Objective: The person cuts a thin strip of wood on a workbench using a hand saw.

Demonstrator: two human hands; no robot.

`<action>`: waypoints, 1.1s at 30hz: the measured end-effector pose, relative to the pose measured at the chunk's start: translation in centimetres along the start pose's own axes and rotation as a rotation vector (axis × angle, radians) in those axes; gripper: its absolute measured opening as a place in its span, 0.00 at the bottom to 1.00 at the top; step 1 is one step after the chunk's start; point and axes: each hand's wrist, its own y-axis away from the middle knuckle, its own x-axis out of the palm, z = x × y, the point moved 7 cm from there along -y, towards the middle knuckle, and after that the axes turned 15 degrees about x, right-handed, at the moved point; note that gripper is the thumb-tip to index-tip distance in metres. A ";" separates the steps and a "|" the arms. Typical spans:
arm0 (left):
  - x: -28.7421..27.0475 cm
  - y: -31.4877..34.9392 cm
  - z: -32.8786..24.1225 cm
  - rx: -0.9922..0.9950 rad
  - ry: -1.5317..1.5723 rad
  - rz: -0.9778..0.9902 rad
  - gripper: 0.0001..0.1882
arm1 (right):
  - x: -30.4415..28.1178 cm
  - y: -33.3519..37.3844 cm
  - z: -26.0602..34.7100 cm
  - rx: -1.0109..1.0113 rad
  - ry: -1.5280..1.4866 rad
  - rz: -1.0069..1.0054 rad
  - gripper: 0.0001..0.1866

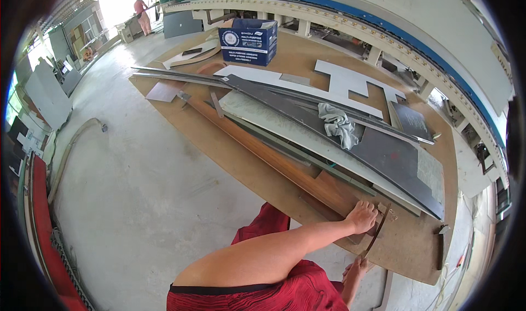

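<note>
Nearest, at the table's (405,245) front edge, the right hand (355,268) is closed around the lower end of a thin dark blade-like tool (376,235), though its fingers are hard to make out at this size. Just above that edge, the left hand (361,217) lies curled, knuckles up, pressing on the near end of a long brown wooden strip (263,147); the tool's tip sits just beside this hand. Further up the table, long grey panels (394,157) lie beside the strip, with a crumpled grey rag (337,124) on them. Beyond the rag are white cut-out shapes (350,84), and at the table's far end a blue cardboard box (247,41).
</note>
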 end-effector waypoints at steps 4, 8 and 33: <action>0.0 -0.1 -0.4 -0.002 0.001 0.001 0.14 | 0.1 0.6 -5.2 -0.152 -0.020 -0.001 0.09; 0.0 -0.7 -1.5 0.028 -0.021 0.014 0.14 | 0.3 1.1 -4.5 -0.585 0.219 -0.160 0.10; 0.4 -1.4 0.0 0.043 -0.065 -0.025 0.10 | 0.8 -3.6 -1.0 -0.218 0.193 -0.214 0.11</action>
